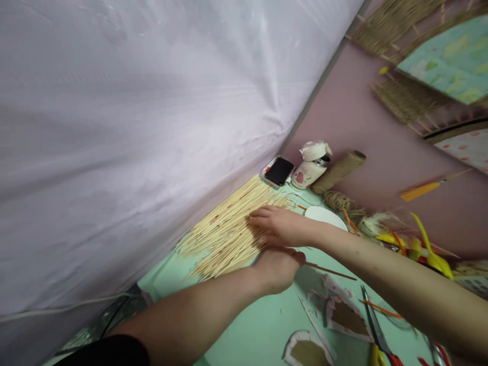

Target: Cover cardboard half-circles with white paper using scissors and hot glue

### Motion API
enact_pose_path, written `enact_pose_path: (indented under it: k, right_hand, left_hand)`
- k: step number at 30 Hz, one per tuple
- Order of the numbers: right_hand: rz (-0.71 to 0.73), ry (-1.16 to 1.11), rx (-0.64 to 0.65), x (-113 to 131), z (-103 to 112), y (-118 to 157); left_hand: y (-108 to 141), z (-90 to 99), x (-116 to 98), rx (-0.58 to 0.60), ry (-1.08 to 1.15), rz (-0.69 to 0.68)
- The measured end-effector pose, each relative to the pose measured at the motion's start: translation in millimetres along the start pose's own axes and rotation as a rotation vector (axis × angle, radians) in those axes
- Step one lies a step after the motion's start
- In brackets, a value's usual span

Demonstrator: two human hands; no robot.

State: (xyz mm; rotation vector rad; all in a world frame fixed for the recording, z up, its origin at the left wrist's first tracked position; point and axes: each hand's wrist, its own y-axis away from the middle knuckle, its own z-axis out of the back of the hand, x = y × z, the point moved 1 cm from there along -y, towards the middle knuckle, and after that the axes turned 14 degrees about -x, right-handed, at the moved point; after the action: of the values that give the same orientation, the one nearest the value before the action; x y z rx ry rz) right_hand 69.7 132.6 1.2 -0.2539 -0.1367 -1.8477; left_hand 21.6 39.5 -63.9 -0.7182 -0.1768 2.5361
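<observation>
My left hand [280,267] is curled into a fist above the green tabletop [251,323]. Out of it, toward the right, pokes a thin brown stick [331,271]. Just beyond it, my right hand [280,223] reaches over a spread of thin pale wooden sticks [224,229], its fingers stretched out and touching or just above them. I cannot make out anything held in the right hand. The sticks lie mostly side by side along the table's far-left edge, and a few carry red marks.
Behind the sticks are a phone [279,172], a white bottle [309,170] with its lid up, and a twine spool [339,170]. A white disc [326,217] lies partly behind my right forearm. Scissors [375,325] and cut cloth-edged pieces [346,317] lie at front right. White sheeting [133,127] hangs at left.
</observation>
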Motion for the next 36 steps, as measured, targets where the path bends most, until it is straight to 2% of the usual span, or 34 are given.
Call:
enact_pose_path:
  k: [4,9,15,22,27,33,36]
  right_hand:
    - [0.006,-0.002,-0.098,-10,1,-21]
    - [0.004,-0.025,-0.096,-15,-11,-39]
    - [0.050,-0.029,-0.076,-11,-17,-26]
    - [0.006,-0.071,-0.002,-5,-7,-8]
    - [0.015,-0.103,-0.020,-1,-4,-5]
    - [-0.047,-0.076,-0.108,-26,-10,-18]
    - [-0.081,-0.029,-0.110,-40,-15,-23]
  left_hand:
    - [-1,-1.6,1,0.034,0.045,-0.016]
    - [-2,-1.1,2,0.060,0.056,-0.014]
    - [-2,-4.7,2,0.027,0.038,-0.022]
    - [-3,-3.9,0,-0.005,0.011,0.042]
    - [-6,-0.7,-1,-0.058,-0.028,0.109]
    - [-5,-6.8,3,-0.037,-0.003,0.073]
    - [-3,-8.3,4,-0.048,-0.020,0.084]
